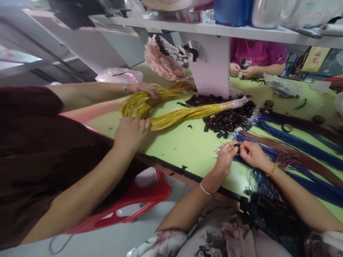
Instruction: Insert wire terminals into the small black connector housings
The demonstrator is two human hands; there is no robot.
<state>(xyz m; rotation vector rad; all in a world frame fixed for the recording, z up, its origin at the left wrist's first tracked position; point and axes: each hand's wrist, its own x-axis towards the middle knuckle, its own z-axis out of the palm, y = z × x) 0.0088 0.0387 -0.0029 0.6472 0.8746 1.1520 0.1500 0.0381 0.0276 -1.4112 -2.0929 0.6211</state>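
Observation:
My left hand (227, 155) is closed in a pinch on a small black plastic connector housing (237, 147) above the table's near edge. Right beside it, the fingers of my right hand (252, 153) are pressed together against the housing's side; whatever they pinch is too small to make out. Under and behind my hands lie bundles of brown wires (264, 141) and blue wires (278, 134), with bare metal terminals at their left ends. A heap of loose black housings (225, 121) sits just beyond my hands.
At left, a co-worker's two hands (132, 130) hold a looped bundle of yellow wires (184, 115). Across the table another person (257, 57) handles small parts. A shelf (171, 25) on a post (211, 67) stands ahead; tape rolls (287, 127) lie right. A red stool (144, 194) stands below.

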